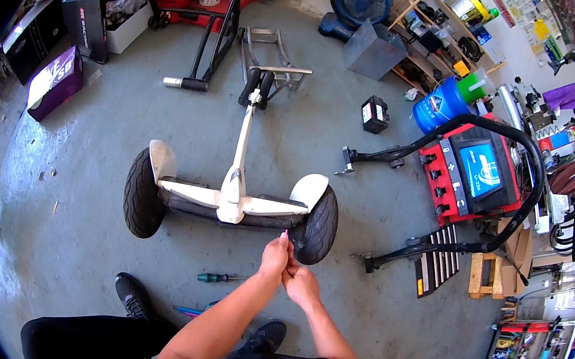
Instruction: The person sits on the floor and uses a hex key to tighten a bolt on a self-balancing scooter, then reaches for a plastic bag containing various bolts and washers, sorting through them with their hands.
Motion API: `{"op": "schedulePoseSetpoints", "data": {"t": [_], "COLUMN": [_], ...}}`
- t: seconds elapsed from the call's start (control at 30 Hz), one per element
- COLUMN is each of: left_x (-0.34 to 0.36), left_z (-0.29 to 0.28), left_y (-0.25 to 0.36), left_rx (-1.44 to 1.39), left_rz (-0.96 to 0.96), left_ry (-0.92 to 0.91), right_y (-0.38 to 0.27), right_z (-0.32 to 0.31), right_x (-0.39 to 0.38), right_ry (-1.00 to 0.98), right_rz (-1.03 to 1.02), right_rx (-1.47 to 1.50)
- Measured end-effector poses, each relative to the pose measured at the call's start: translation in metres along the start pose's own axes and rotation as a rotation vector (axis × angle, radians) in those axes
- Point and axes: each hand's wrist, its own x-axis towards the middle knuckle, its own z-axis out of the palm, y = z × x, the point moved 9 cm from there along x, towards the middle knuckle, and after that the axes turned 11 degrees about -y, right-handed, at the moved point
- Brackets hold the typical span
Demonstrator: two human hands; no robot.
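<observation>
A white and black two-wheeled self-balancing scooter (232, 198) stands on the floor before me, its steering post pointing away from me. At the near edge of its footboard, beside the right wheel (321, 225), my two hands are together. My left hand (275, 257) is closed in a pinch, with a small slim pink tip (286, 234) showing at its fingertips; its kind cannot be made out. Close against it, my right hand (300, 284) is closed too, and what it may hold is hidden. A screwdriver with a green and black handle (213, 278) lies left of my forearms.
Partly behind my left forearm lies a blue tool (187, 310). A red machine with a screen and black tube frame (479, 171) stands at the right. Farther off are a black block (375, 114), a metal frame (274, 52), a fan (359, 5) and a purple box (55, 84).
</observation>
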Motion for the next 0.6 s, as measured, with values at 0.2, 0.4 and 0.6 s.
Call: {"op": "schedulePoseSetpoints", "data": {"t": [0.2,0.4,0.6], "left_x": [0.003,0.001,-0.004], "left_z": [0.014,0.021,0.018], "left_y": [0.005,0.009,0.016], "left_rx": [-0.195,-0.342,-0.191], "left_rz": [-0.185,-0.104,-0.034], "left_ry": [-0.122,-0.162,-0.139], "right_y": [0.003,0.023,0.044], "right_z": [-0.007,0.0,0.048], "right_x": [0.001,-0.007,-0.013], "right_ry": [-0.165,0.014,-0.106], "right_rz": [0.095,-0.1,0.052], "right_rx": [0.055,0.364,1.109]}}
